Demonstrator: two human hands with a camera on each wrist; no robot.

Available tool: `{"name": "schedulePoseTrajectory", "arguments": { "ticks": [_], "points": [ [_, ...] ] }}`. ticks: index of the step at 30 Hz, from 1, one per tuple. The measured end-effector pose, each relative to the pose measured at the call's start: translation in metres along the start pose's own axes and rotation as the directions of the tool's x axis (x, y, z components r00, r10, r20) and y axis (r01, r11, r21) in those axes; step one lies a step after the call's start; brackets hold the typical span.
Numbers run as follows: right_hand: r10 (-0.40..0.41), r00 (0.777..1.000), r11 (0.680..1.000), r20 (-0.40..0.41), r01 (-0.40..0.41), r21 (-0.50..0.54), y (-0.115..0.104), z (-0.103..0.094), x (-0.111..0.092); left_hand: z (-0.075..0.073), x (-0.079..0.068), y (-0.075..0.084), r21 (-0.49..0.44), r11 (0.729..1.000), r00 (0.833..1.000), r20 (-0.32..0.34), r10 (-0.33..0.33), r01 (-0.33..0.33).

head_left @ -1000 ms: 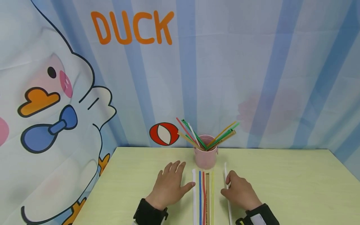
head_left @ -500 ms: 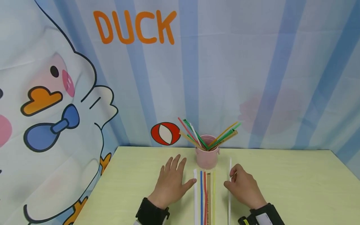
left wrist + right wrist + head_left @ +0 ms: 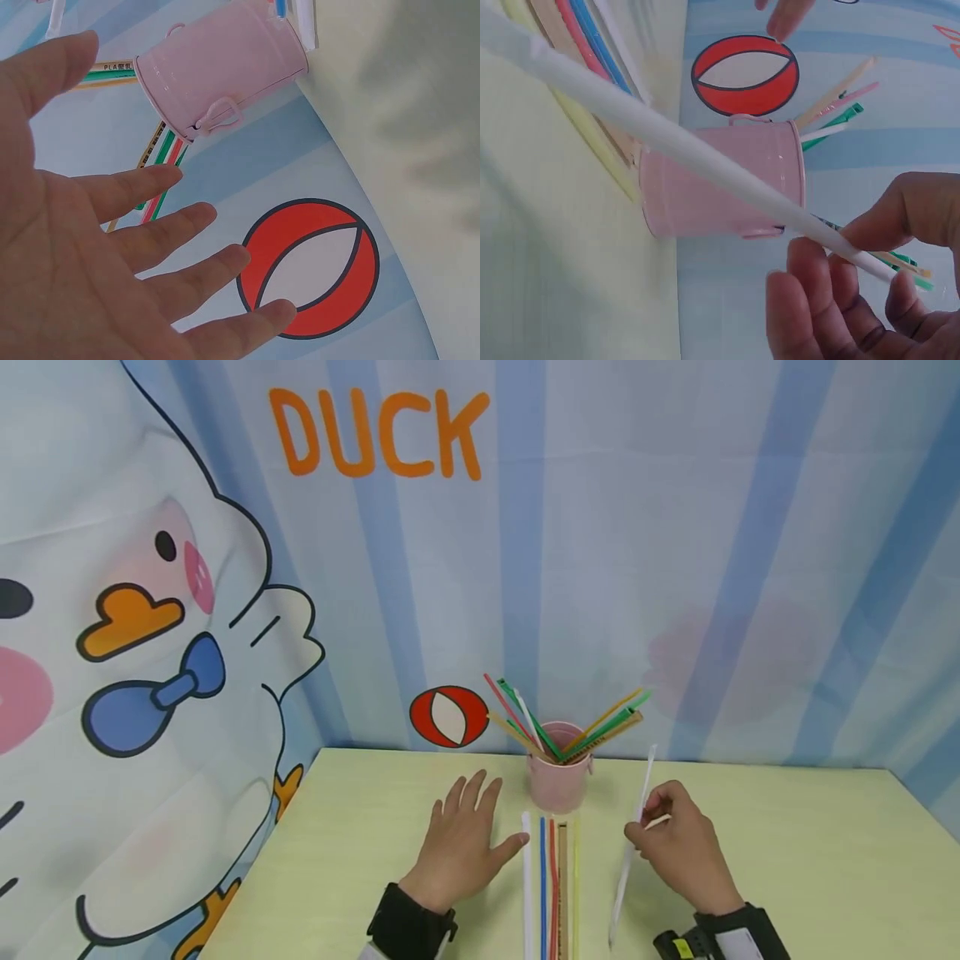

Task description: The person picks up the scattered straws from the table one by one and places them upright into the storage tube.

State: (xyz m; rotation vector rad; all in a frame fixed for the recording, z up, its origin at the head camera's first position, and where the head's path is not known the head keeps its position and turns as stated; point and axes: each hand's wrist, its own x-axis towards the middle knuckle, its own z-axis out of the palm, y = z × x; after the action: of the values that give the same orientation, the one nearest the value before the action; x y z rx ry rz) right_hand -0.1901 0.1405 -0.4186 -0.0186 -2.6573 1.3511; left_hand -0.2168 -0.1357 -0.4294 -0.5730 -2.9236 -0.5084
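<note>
My right hand [image 3: 686, 847] pinches a white straw [image 3: 624, 885] between thumb and fingers, right of the row of straws. The straw slants, its far end leaning right; in the right wrist view the white straw [image 3: 682, 150] crosses in front of the bucket. My left hand [image 3: 461, 852] has its fingers spread, palm down, left of the row. Its thumb tip lies at the upper end of a wide white straw [image 3: 527, 885]; I cannot tell whether they touch. Beside that straw lie a blue straw [image 3: 543, 885], a red straw [image 3: 554, 893], a brown straw [image 3: 563, 893] and a yellow straw [image 3: 576, 893].
Behind the row stands a small pink bucket [image 3: 558, 792] with several coloured straws fanning out of it. The pale table [image 3: 810, 852] ends at a blue striped backdrop [image 3: 585, 568] printed with a duck. Each wrist wears a black strap.
The right hand has moved right and slightly away, raising the white straw and tilting it from nearly lengthwise to a slant. The left hand keeps its place by the row. The head view has shifted slightly.
</note>
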Motion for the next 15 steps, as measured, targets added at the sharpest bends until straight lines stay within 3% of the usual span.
{"name": "schedulePoseTrajectory", "arguments": {
  "ticks": [10,15],
  "points": [
    [-0.053,0.991,0.982,-0.122,0.074,0.176,-0.013,-0.012,-0.001,-0.010,-0.003,-0.003,-0.027,1.000,1.000,-0.010,-0.001,0.001],
    [-0.128,0.969,0.971,-0.212,0.166,0.170,-0.017,-0.012,-0.003,-0.014,-0.005,-0.003,-0.029,1.000,1.000,0.002,0.000,0.000]
  ]
}}
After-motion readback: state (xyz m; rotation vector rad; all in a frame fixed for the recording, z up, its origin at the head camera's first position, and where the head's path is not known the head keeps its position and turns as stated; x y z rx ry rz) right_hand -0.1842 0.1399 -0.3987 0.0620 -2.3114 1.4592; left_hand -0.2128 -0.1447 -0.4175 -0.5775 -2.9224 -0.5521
